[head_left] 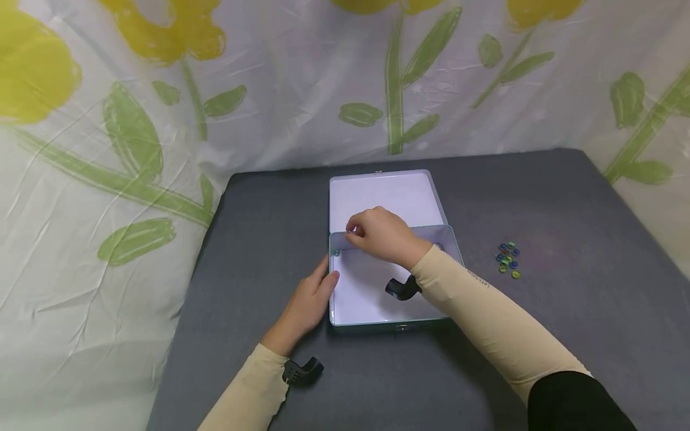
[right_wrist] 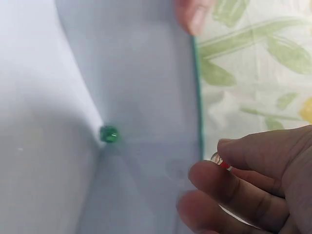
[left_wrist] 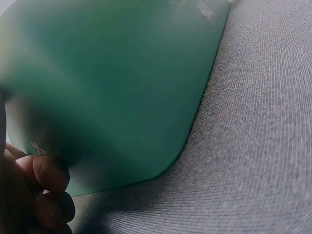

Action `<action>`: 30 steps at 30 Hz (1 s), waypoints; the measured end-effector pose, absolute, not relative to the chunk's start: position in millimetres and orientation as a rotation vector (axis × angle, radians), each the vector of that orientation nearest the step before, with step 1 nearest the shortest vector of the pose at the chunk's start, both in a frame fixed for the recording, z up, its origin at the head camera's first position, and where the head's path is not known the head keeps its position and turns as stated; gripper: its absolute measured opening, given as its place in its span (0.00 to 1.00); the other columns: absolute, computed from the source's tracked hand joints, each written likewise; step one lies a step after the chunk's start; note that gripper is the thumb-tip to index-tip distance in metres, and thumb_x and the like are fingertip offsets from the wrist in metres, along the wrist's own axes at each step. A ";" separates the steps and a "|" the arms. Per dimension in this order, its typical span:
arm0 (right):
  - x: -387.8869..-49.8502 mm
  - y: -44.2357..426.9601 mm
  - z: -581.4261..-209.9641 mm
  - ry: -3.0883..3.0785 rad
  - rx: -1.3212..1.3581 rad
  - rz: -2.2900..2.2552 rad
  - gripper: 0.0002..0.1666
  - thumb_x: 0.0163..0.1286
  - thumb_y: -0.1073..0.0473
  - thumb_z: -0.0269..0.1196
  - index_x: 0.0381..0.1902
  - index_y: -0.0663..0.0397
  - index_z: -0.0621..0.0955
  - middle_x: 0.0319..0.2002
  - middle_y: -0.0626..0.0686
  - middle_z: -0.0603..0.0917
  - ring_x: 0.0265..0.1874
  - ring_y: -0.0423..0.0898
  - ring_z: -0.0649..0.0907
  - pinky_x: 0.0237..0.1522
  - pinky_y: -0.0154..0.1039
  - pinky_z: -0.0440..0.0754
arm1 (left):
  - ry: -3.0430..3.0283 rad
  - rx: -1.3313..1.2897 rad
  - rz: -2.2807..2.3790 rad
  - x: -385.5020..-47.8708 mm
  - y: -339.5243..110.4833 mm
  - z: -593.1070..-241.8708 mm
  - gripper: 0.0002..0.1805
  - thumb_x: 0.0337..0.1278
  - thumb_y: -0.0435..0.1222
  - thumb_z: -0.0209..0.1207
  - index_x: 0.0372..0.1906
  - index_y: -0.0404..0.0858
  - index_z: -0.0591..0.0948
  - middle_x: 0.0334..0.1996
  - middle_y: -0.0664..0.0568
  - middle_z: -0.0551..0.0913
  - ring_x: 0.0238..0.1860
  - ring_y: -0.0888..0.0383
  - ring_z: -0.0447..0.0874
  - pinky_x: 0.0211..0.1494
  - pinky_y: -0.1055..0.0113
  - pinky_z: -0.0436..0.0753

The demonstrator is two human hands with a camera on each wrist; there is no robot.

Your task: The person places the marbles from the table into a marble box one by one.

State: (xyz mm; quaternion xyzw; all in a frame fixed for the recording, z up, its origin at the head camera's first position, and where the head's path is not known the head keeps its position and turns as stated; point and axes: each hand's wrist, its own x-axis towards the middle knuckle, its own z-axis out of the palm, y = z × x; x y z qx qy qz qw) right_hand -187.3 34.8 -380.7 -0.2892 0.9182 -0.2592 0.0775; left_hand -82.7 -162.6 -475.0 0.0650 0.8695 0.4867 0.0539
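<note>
A green metal box point(head_left: 372, 299) with a pale inside stands on the table, its hinged lid point(head_left: 380, 194) folded back. My left hand point(head_left: 307, 299) grips its left wall, thumb over the rim and fingers against the green outside point(left_wrist: 126, 97). Above the box's far left corner, my right hand point(head_left: 385, 236) pinches a small clear glass marble point(right_wrist: 215, 158) with some red in it between thumb and index finger. Down in that corner lies a green glass marble point(right_wrist: 109, 134). My right forearm hides part of the box's right side.
Right of the box, several small blue, green and yellow glass marbles point(head_left: 507, 260) lie in a loose group on the dark grey tablecloth point(head_left: 566, 323). A flower-patterned curtain point(head_left: 296, 90) hangs behind the table and along its left side.
</note>
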 end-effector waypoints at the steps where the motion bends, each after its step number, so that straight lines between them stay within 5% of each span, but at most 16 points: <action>1: -187.2 34.3 -383.5 2.741 -0.874 -0.780 0.11 0.72 0.57 0.69 0.47 0.56 0.91 0.34 0.49 0.90 0.30 0.43 0.85 0.36 0.41 0.83 | 2.646 0.203 1.476 -83.0 -162.6 -475.1 0.35 0.82 0.49 0.45 0.83 0.36 0.60 0.74 0.36 0.72 0.72 0.43 0.73 0.74 0.43 0.71; 8: -186.1 29.8 -395.1 2.705 -0.962 -0.765 0.09 0.72 0.59 0.69 0.44 0.60 0.90 0.34 0.52 0.91 0.31 0.43 0.84 0.40 0.41 0.84 | 2.658 0.217 1.479 -83.2 -163.1 -474.6 0.35 0.82 0.48 0.46 0.82 0.35 0.61 0.71 0.34 0.74 0.69 0.42 0.76 0.72 0.42 0.73; 18: -182.0 27.6 -406.1 2.673 -0.984 -0.577 0.07 0.73 0.59 0.69 0.39 0.55 0.91 0.25 0.45 0.84 0.24 0.40 0.77 0.30 0.35 0.75 | 2.661 0.219 1.483 -83.2 -161.8 -476.5 0.34 0.82 0.49 0.45 0.83 0.37 0.61 0.70 0.35 0.76 0.68 0.44 0.77 0.71 0.43 0.73; 30: -182.3 24.0 -423.9 2.676 -1.000 -0.494 0.06 0.73 0.65 0.66 0.41 0.58 0.89 0.32 0.50 0.86 0.27 0.44 0.77 0.33 0.37 0.75 | 2.654 0.207 1.477 -82.9 -161.8 -475.4 0.35 0.82 0.49 0.45 0.83 0.37 0.60 0.73 0.37 0.73 0.72 0.45 0.74 0.74 0.44 0.71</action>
